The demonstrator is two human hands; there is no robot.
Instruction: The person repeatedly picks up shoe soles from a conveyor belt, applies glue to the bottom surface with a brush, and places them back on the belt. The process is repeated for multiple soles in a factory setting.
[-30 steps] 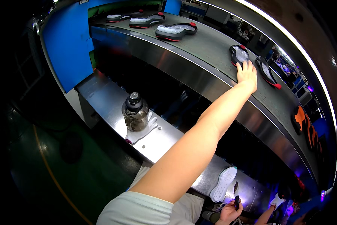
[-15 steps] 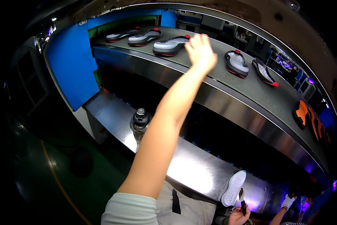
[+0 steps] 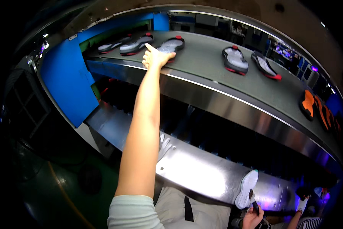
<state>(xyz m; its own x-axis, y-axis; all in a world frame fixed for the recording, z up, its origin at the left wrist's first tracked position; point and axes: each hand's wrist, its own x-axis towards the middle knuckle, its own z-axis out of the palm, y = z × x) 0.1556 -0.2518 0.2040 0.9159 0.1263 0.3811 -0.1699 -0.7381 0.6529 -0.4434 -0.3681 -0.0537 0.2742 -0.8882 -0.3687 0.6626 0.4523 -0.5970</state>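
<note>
Two hands are seen at a shoe line. Nearest, at the lower edge, a dark tool point(image 3: 254, 206) is held closed in the right hand point(image 3: 251, 219), with a white sole point(image 3: 246, 189) just above that grip. Far up the outstretched arm, the left hand point(image 3: 156, 58) is laid open-fingered on a grey sole point(image 3: 170, 45) on the conveyor belt point(image 3: 209, 72); beyond its grip to the left, two more soles point(image 3: 125, 44) are carried.

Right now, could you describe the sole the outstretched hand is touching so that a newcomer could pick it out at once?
Look at the long grey conveyor belt curving across the top. Near its left end lie three shoe soles in a row, before the blue panel. The sole is the rightmost of those three, grey with a black rim and red tab, and the only one with the left hand resting on it.
</note>
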